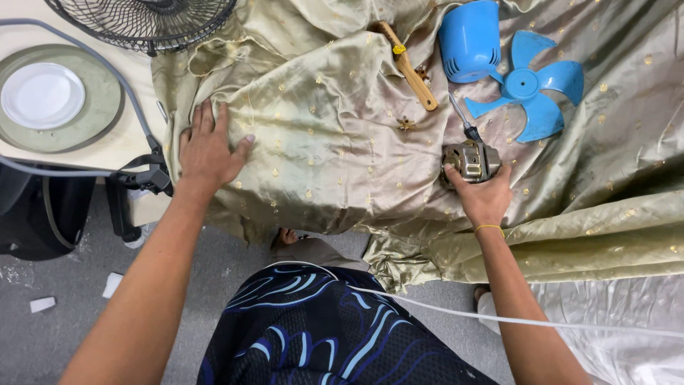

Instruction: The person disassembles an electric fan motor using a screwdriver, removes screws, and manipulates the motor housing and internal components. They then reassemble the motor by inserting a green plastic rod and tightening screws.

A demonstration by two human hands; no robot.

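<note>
The right hand [484,196] closes its fingers and thumb around the near side of a small grey-and-brass metal fan motor [470,161], which rests on a shiny pale-gold satin cloth [342,142] dotted with small gold spots. The motor's thin dark shaft sticks out toward 11 o'clock. A yellow band circles the right wrist.

The left hand [208,148] lies flat and open on the same cloth, fingers spread and pointing toward 12 o'clock, holding nothing; it sits well apart from the motor, at the motor's 9 o'clock.

At 1 o'clock from the motor lies a blue plastic fan blade [531,87] with 4 vanes, and beside it, toward 12 o'clock, a rounded blue plastic motor cover [469,39]. At 11 o'clock from the motor rests a wooden-handled tool [407,65] with a yellow ring on it.

At 11 o'clock from the left hand stands a black wire fan guard [142,21]. At its 9 o'clock, a round grey-green base with a white disc [50,100] sits on a pale tabletop, crossed by a grey cable [107,64]. A white cord [499,317] runs over the patterned dark blue garment below.
</note>
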